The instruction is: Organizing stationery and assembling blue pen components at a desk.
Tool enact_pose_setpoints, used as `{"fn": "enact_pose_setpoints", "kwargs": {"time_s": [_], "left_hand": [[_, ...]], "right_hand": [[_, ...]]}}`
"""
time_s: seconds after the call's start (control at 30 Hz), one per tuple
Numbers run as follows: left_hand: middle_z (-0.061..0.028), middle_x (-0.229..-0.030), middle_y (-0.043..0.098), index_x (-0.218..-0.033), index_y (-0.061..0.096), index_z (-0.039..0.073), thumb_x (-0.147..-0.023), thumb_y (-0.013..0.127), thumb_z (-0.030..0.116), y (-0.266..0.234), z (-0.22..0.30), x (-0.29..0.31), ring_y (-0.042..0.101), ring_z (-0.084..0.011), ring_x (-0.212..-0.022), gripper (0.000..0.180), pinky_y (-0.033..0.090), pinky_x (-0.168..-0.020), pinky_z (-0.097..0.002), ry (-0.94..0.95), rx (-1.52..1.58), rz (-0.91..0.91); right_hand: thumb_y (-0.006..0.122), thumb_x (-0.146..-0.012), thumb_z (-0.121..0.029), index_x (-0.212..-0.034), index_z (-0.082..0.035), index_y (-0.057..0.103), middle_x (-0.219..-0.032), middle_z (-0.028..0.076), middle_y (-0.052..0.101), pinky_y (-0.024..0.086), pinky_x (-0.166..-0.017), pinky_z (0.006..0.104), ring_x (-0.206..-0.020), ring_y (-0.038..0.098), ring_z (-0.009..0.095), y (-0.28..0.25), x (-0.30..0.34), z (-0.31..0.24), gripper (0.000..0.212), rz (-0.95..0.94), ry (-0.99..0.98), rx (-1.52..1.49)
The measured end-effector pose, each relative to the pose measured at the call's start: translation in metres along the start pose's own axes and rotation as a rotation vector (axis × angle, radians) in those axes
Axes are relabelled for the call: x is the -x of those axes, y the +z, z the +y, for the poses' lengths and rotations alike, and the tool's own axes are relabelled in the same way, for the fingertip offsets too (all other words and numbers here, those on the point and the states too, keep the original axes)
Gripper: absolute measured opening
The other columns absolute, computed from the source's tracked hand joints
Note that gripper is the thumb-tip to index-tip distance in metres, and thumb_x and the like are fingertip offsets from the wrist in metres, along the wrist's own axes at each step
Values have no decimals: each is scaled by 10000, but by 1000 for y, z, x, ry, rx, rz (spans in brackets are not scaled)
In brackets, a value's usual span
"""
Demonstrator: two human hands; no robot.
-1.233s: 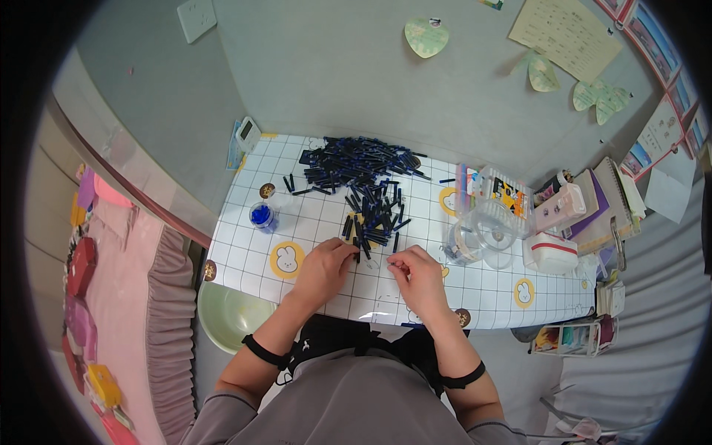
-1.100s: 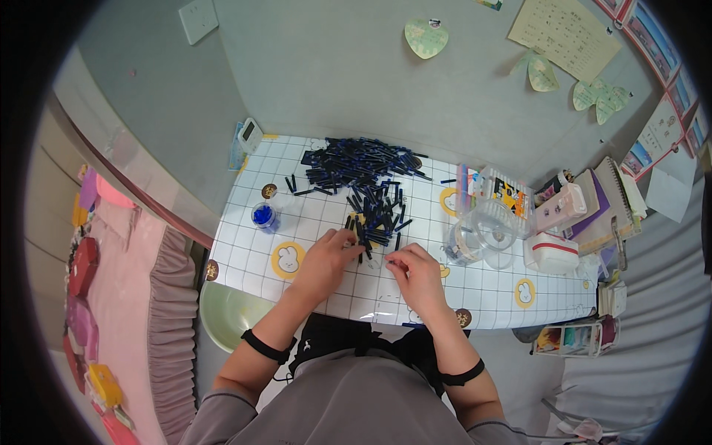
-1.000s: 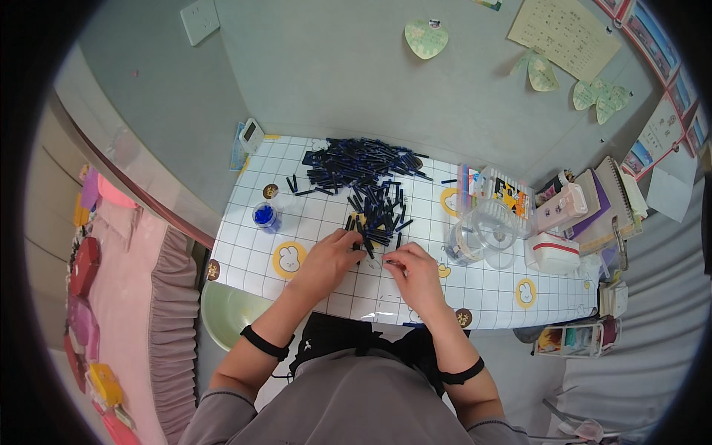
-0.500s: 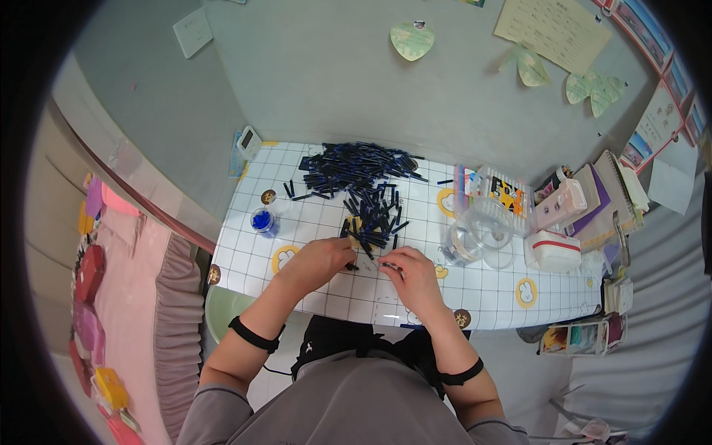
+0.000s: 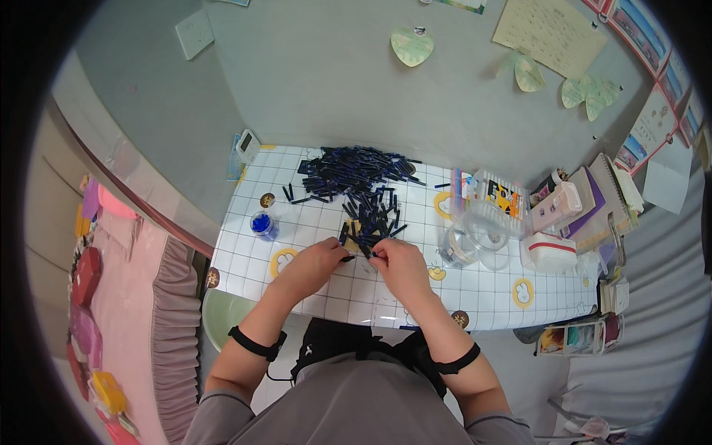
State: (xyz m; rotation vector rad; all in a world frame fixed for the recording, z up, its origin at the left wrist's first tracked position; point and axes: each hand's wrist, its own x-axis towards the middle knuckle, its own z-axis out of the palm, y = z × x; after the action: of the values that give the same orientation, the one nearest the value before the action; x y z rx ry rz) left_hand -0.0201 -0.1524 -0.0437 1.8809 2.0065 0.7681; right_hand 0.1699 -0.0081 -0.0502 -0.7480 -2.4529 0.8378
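Observation:
A heap of small blue-black tubes [image 5: 356,172], which look like ink cartridges, lies at the back of the table, and a looser bunch [image 5: 378,211] spreads from it toward me. At the near end of that bunch is my left hand [image 5: 320,263], fingers closed on a dark tube whose tip pokes out by the thumb. My right hand [image 5: 403,268] pinches another dark tube at the bunch's front edge, its fingers partly hiding it. A small clear jar [image 5: 265,227] with bright blue pieces in it stands to the left of my left hand.
The table [image 5: 348,305] wears a white grid-patterned cover. On its right are a round clear container [image 5: 458,248], a clear box [image 5: 504,194], a white pouch [image 5: 550,254] and books [image 5: 604,194]. A small white digital device [image 5: 248,145] stands at the back left, against the wall.
My right hand has moved left and slightly forward to the front of the tube bunch, closer to my left hand. My left hand has hardly shifted. The camera view has tilted slightly.

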Motion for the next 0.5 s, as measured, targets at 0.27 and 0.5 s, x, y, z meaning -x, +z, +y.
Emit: {"fn": "enact_pose_setpoints", "kwargs": {"time_s": [0.27, 0.5], "left_hand": [[-167, -1031, 769, -1099, 813, -14, -914, 832, 55, 12, 2, 14, 732, -269, -771, 198, 589, -724, -354, -206, 321, 290], [-148, -854, 780, -1080, 840, 26, -873, 863, 87, 17, -4, 19, 715, -279, -691, 217, 573, -680, -357, -185, 227, 300]], "right_hand": [[855, -863, -113, -996, -48, 770, -945, 113, 748, 592, -793, 441, -902, 733, 334, 25, -12, -15, 171, 8, -16, 181], [857, -859, -115, -1009, -50, 782, -971, 126, 753, 599, -843, 460, -982, 736, 332, 16, -8, -17, 180, -123, 59, 307]]}}
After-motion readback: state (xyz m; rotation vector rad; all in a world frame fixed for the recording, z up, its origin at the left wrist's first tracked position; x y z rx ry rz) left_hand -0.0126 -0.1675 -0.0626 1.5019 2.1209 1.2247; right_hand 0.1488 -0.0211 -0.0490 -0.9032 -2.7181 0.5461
